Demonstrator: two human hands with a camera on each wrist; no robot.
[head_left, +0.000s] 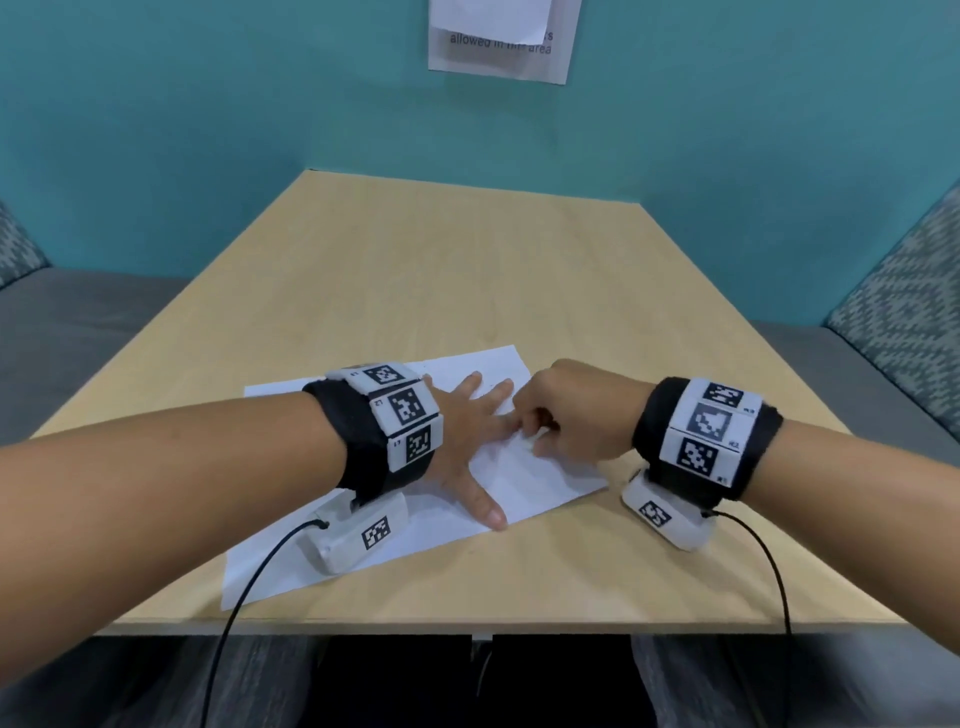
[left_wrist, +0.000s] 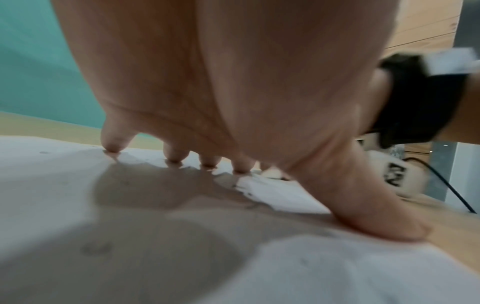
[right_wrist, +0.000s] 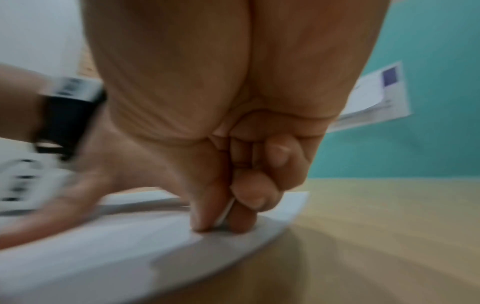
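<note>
a white sheet of paper (head_left: 545, 483) lies flat on the near half of the wooden worktop (head_left: 467, 260), turned a little askew to its edge. the left hand (head_left: 465, 436) rests on the middle of the sheet, palm down, with the fingers straight and spread. in the left wrist view its fingertips (left_wrist: 113, 147) and its thumb (left_wrist: 376, 218) press on the paper, while the palm is raised a little above it. the right hand (head_left: 569, 415) is just beside the left one; whether they touch, i cannot tell. its fingers are curled, and in the right wrist view, which is blurred, the right thumb (right_wrist: 205, 205) and a finger (right_wrist: 242, 220) pinch a thin raised edge of the paper between them, with their tips down on the sheet. the left wrist band (head_left: 358, 441) and the right wrist band (head_left: 654, 441) are black with white marker blocks. a left cable (head_left: 249, 587) and a right cable (head_left: 774, 571) run from them toward the near edge of the worktop. behind the worktop is a teal wall (head_left: 208, 130) with a white notice (head_left: 498, 52) on it.
</note>
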